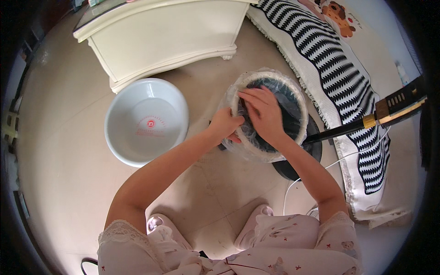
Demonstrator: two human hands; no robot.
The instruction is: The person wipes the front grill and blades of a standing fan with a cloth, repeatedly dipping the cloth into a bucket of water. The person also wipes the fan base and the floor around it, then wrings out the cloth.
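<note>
A round bin (pixel 302 110) with a pale rim, lined with a clear plastic bag (pixel 247 149), stands on the floor before me. My left hand (pixel 226 124) grips the bag and rim at the bin's left side, thumb on top. My right hand (pixel 263 111) reaches over the opening, its fingertips near the inner left edge of the rim; whether they pinch the plastic is hard to tell. The inside of the bin looks dark beneath the liner. To the left, a light-blue plastic basin (pixel 113 144) with red printing on its bottom sits on the floor.
A cream cabinet (pixel 168 37) stands behind the basin. On the right lies a black-and-white patterned cover (pixel 326 65) with a fringe. A black pole (pixel 337 132) on a round black base (pixel 314 151) and a white cable (pixel 288 192) are close to the bin.
</note>
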